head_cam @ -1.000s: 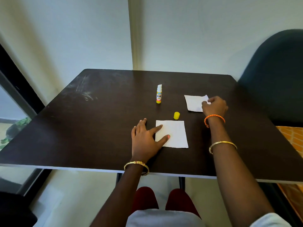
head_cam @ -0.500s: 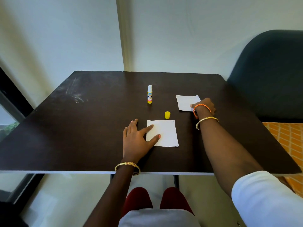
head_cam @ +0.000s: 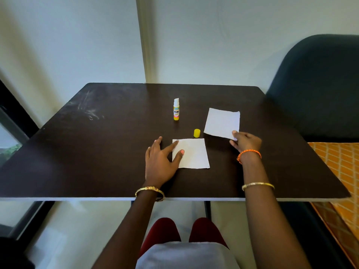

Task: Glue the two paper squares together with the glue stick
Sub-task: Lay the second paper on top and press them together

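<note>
Dark surface [head_cam: 97, 152]: unchanged. Right hand [head_cam: 245, 141]: drawn back toward the near edge since the earlier frame, grip pinched on the near right corner of the far paper square [head_cam: 221, 123], now lifted and tilted off the surface. Left hand [head_cam: 161, 162]: still spread flat, grip open, thumb and forefinger pressing the left edge of the near paper square [head_cam: 191, 153]. Glue stick [head_cam: 176, 112]: upright, uncapped, same spot. Yellow cap [head_cam: 196, 133]: between the squares, unmoved.

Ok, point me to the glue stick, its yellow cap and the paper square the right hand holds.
glue stick [head_cam: 176, 112], head view, label.
yellow cap [head_cam: 196, 133], head view, side.
held paper square [head_cam: 221, 122], head view, centre.
</note>
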